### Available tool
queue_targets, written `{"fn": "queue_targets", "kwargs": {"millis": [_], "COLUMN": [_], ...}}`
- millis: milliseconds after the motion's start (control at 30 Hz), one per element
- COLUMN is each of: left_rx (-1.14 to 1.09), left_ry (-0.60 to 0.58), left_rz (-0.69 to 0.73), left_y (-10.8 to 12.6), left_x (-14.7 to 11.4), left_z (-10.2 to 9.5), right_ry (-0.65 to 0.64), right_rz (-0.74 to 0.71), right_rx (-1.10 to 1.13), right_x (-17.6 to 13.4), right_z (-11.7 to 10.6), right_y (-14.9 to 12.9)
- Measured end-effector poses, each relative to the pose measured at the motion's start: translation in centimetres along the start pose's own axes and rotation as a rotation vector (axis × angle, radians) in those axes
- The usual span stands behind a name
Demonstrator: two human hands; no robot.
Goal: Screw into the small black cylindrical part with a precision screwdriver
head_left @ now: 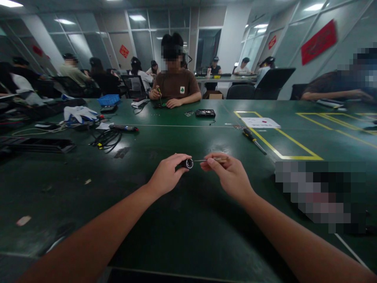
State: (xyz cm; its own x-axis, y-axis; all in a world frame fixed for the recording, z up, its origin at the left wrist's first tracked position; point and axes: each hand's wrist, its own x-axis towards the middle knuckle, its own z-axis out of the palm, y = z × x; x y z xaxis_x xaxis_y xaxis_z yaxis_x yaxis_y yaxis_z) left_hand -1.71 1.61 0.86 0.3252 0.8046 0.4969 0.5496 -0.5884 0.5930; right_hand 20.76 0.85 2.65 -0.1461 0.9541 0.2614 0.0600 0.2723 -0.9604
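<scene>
My left hand [169, 173] is closed around a short black cylinder [189, 163], whose round, silver-rimmed end faces right and toward me. Most of the cylinder's body is hidden behind the fingers. Between the fingers and thumb of my right hand [231, 175] is a slim screwdriver [220, 160] with a yellowish handle. Its thin metal shaft points left, and the tip is close to the cylinder's rim; I cannot tell whether they touch. Both hands are above the green table [176, 228], near its middle.
To the right lie a larger black-and-yellow screwdriver [253, 139] and a white sheet [260, 122]. Black cables [107, 139], white gloves [79, 114] and a blue bin [108, 100] are on the left. Across the table, a person [176, 84] works near a black device [205, 113].
</scene>
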Motion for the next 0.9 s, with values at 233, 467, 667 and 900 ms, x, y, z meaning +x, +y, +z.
{"fn": "queue_targets", "kwargs": {"millis": [233,467,667,900], "left_rx": [0.009,0.01,0.014,0.012], "left_ry": [0.006,0.009,0.025,0.037], "left_rz": [-0.001,0.02,-0.008,-0.007], "left_y": [0.1,-0.1,0.2,0.4], "left_x": [0.0,0.1,0.1,0.0], "left_z": [-0.1,0.0,-0.1,0.0], "right_ry": [-0.043,0.012,-0.094,-0.1], "right_rz": [-0.09,0.088,-0.228,-0.369], "right_rx": [-0.208,0.2,-0.383,-0.596], "right_x": [-0.5,0.4,-0.8,-1.2], "right_z": [-0.1,0.1,-0.1,0.0], "right_y": [-0.2,0.6,-0.5,-1.6]}}
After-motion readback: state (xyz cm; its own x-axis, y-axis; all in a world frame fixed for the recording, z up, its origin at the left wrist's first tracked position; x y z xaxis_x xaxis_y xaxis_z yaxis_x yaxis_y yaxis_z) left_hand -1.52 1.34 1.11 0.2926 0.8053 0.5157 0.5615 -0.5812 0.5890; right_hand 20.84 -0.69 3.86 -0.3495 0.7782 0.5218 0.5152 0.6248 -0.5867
